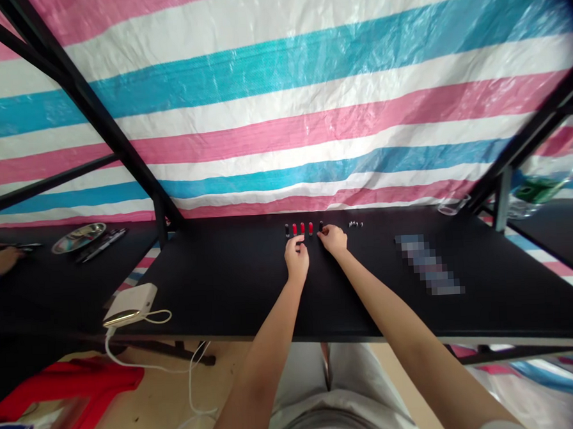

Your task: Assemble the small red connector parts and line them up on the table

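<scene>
A row of small upright cylinders stands towards the back of the black table [213,276]. It runs from a black cylinder [287,230] on the left through a red cylinder [295,229], a second red cylinder [302,228] and a third red cylinder [311,228]. Slightly apart at the right end is another black cylinder [321,226], its lower part at the fingertips of my right hand [334,239], which are closed around it. My left hand [297,260] hovers just in front of the red ones, fingers curved and apart, holding nothing. Several small silvery pieces [355,224] lie right of my right hand.
A white box with a cable [132,302] sits at the table's left front corner. On the right lies a pixelated strip [428,265], with a clear cup [453,204] behind it. Another person's hand [3,260] is at the left table, near a metal dish [79,238] and pens [100,245].
</scene>
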Motion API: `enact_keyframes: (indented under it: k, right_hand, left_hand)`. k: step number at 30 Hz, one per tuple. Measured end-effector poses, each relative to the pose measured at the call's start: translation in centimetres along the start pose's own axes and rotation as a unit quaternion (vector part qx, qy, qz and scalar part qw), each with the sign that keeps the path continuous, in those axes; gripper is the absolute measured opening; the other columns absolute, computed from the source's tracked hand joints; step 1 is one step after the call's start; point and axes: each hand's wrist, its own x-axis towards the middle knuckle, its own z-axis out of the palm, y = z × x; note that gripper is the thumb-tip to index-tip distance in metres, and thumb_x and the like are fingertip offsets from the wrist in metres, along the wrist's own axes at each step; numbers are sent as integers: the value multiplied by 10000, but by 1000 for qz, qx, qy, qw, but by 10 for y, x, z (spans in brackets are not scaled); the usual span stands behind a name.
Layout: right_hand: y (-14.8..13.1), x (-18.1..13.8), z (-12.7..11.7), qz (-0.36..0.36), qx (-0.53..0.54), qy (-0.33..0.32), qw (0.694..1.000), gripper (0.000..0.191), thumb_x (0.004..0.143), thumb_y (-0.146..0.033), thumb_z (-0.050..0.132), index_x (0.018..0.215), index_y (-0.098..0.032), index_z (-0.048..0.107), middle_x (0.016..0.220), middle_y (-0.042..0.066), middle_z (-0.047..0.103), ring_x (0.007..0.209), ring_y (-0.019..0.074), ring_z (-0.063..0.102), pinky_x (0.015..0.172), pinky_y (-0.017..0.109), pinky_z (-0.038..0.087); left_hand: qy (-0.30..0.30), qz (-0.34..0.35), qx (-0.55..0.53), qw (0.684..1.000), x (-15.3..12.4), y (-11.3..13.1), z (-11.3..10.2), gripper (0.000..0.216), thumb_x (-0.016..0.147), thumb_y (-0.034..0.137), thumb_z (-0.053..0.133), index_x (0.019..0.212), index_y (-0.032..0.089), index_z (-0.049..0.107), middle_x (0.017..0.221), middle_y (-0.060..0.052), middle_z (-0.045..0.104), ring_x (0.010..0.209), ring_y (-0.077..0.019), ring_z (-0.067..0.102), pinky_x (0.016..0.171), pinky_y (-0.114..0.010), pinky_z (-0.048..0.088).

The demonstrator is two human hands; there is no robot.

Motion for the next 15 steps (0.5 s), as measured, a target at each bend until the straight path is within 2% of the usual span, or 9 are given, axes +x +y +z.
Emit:
enact_keyframes:
  k: [5,8,11,15]
  right_hand:
    - [6,-12,-9,-23,0,24,999,204,667,-339,626,818,-204,649,836,56,618,842,220,555,711,339,422]
    - [18,-28,-14,-71,82,84,991,220,720,-344,558,851,-188,640,780,49,604,749,180,550,697,313,433]
    - [27,-43,-16,-110,160,137,971,238,766,-320,480,864,-161,627,751,50,599,693,156,537,695,292,440]
    - [29,-52,-17,-122,189,143,964,240,773,-300,454,858,-154,624,771,59,610,663,151,530,683,292,445]
  left_hand:
    - [16,-37,-41,998,1,-1,1,168,766,203,496,892,172,602,939,-76,625,683,-123,591,684,-275,478]
    - [25,-67,-94,993,3,0,2,205,762,309,532,880,155,598,853,-76,634,660,-125,595,648,-260,476]
    - [37,-86,-124,988,3,2,3,217,751,337,543,822,140,602,778,-72,633,659,-128,596,627,-246,467]
    - [53,-92,-132,986,1,4,2,209,747,329,539,748,130,601,695,-58,618,610,-118,581,577,-228,451]
